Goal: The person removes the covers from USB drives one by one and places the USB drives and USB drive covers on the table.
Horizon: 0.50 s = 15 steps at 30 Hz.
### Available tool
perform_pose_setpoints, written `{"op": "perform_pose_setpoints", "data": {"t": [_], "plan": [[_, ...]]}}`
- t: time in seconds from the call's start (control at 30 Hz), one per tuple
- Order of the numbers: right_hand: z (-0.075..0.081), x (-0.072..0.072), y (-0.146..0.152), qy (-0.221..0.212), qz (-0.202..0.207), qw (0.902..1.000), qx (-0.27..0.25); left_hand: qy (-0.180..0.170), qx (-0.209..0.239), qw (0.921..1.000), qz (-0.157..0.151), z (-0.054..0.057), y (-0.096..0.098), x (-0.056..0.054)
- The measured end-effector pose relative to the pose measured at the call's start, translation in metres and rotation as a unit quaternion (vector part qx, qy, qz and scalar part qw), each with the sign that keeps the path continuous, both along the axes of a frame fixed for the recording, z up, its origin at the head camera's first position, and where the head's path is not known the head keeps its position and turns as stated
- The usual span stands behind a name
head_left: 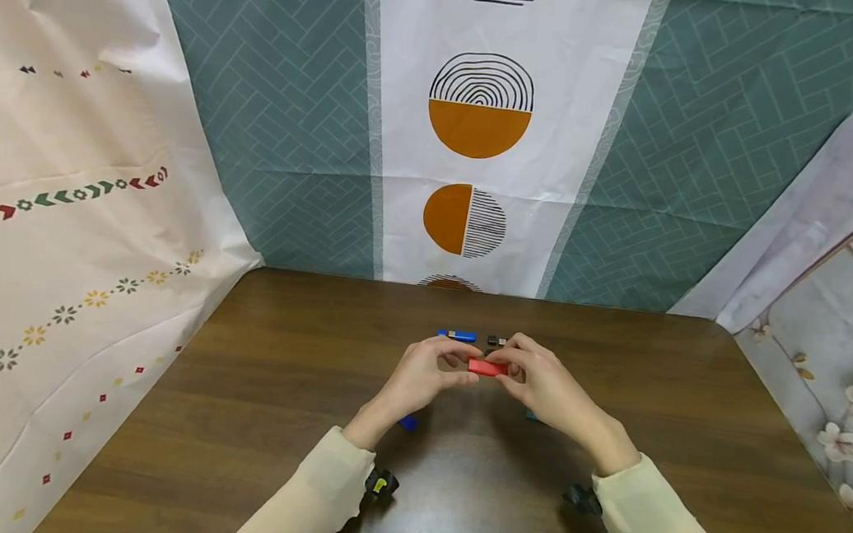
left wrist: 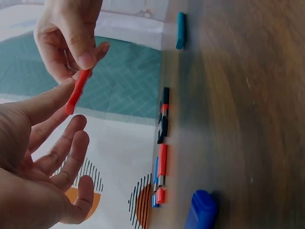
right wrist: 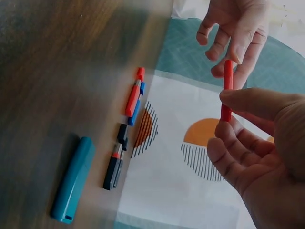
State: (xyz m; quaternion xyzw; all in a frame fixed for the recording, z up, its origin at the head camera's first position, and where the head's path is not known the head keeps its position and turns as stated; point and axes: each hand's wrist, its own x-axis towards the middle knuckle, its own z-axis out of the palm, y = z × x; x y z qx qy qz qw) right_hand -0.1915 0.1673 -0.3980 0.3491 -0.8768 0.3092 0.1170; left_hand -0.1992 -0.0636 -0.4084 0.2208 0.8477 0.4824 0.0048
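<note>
Above the table, both hands meet at a red USB flash drive (head_left: 487, 367), whose metal plug does not show. My left hand (head_left: 422, 372) pinches its left end between thumb and forefinger, the other fingers spread in the left wrist view. From the other side, my right hand (head_left: 543, 382) grips it with thumb and fingertips; the right wrist view shows that thumb lying across the red drive (right wrist: 227, 86). Nearest below the right hand lies a teal flash drive (right wrist: 74, 179). Close to the left forearm is a blue flash drive (left wrist: 201, 210).
On the brown wooden table (head_left: 278, 372), a row of flash drives lies farther back: a blue one (head_left: 459, 336), a red one (right wrist: 133, 99) with its plug bare, and black ones (right wrist: 113, 164). Patterned cloth (head_left: 295, 125) hangs behind the table's far edge.
</note>
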Motion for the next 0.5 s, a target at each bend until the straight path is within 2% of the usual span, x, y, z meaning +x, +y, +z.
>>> {"op": "perform_pose_setpoints", "data": {"t": [0.17, 0.5], "plan": [[-0.0007, 0.0010, 0.0017, 0.012, 0.000, 0.9999, -0.006, 0.005, 0.000, 0.9999, 0.012, -0.0014, 0.0046, 0.0025], [-0.0038, 0.0055, 0.0048, -0.008, -0.009, 0.9998, -0.015, 0.025, 0.000, 0.9994, 0.023, -0.0061, 0.0076, 0.0046]]}}
